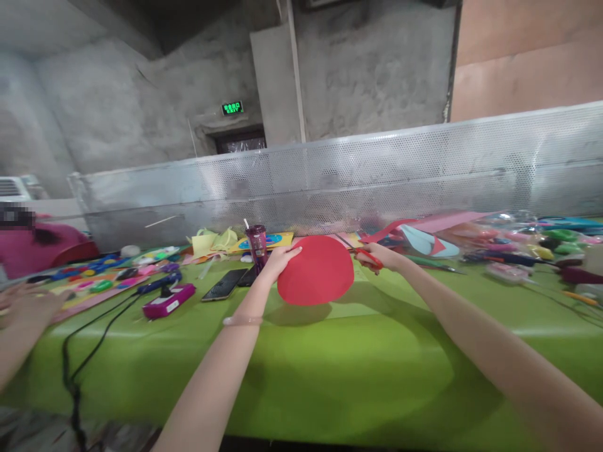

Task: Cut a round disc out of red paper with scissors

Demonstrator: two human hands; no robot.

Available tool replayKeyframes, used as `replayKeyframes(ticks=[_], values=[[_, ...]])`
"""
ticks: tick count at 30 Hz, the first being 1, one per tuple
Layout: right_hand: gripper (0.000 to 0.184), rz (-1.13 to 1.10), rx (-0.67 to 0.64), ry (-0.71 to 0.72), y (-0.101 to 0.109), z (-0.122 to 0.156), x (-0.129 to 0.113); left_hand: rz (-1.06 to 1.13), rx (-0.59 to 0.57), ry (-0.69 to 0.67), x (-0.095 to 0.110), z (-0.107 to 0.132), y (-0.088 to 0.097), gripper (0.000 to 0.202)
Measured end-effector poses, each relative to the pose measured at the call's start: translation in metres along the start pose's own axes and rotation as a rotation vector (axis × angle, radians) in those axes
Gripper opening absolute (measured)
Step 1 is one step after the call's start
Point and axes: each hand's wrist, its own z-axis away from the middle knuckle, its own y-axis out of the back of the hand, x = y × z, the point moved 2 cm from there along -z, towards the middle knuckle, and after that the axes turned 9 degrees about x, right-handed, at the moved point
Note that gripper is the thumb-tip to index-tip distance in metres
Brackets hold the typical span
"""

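A red rounded sheet of paper (316,273) is held up over the green table, pinched at its upper left edge by my left hand (281,258). The thumb lies on its face and the other fingers are behind it. To the right of the sheet, my right hand (382,256) is closed round the red handles of a pair of scissors (372,261). The blades point left toward the sheet's upper right edge; whether they touch the paper I cannot tell.
A purple tumbler (257,245), a phone (225,285) and a magenta power strip (168,301) with black cables stand left on the green tablecloth (330,364). Coloured craft materials (556,245) crowd the right. Another person's hand (32,304) is far left. A perforated metal panel (339,176) rises behind.
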Motion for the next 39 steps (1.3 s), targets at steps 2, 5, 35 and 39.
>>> replayKeyframes(ticks=[2, 5, 35, 39], values=[[0.02, -0.03, -0.018, 0.005, 0.0, 0.002, -0.001, -0.031, -0.033, -0.003, 0.001, 0.001, -0.001, 0.031], [0.022, -0.046, -0.025, 0.012, -0.002, 0.004, -0.005, -0.081, -0.101, -0.013, 0.002, 0.004, -0.003, 0.03], [0.028, -0.346, 0.534, 0.173, -0.005, -0.003, -0.02, 0.092, -0.171, 0.117, -0.016, -0.005, -0.009, 0.034], [0.024, -0.36, 0.506, 0.208, -0.01, -0.001, -0.022, 0.13, 0.012, 0.057, -0.013, -0.008, -0.006, 0.029]])
